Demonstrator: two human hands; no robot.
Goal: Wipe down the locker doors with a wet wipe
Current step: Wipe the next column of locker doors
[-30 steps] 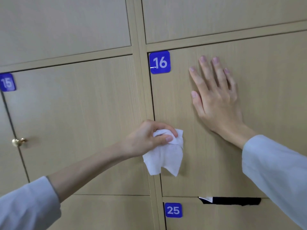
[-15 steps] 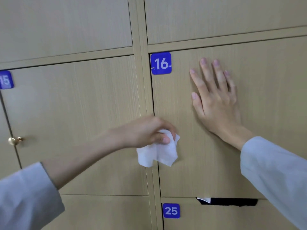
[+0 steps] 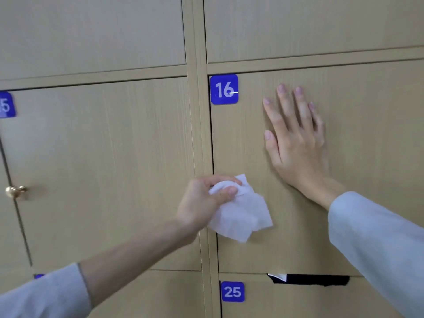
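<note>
Lockers: wall of pale wood-grain doors fills the view, split by an upright frame strip (image 3: 199,134) running top to bottom near the middle.
Door 16 (image 3: 367,157): right of the strip, closed, with a blue number plate 16 (image 3: 224,89) in its top left corner.
Door 15 (image 3: 103,168): left of the strip, closed, with a small brass knob (image 3: 15,191) at its left edge and a blue plate half cut off by the picture's edge.
Door 25 (image 3: 298,301): below door 16, with its own blue plate and a dark slot along its top edge.
Right hand (image 3: 296,143): laid flat on door 16, fingers straight and slightly spread, pointing up; it holds nothing and seems to brace the door.
Left hand (image 3: 204,203): low on the strip where it meets door 16's left edge, fingers and thumb curled, pinching the wipe.
Wet wipe (image 3: 241,214): white and crumpled, bunched at the fingertips, its loose end hanging over the lower left part of door 16.
Doing it well: the bunched wipe probably touches little wood. Spreading it under flat fingers would likely cover more per pass. Long overlapping strokes from the plate down should reach the seam and corners. The right hand would need to shift so its patch gets wiped too.
</note>
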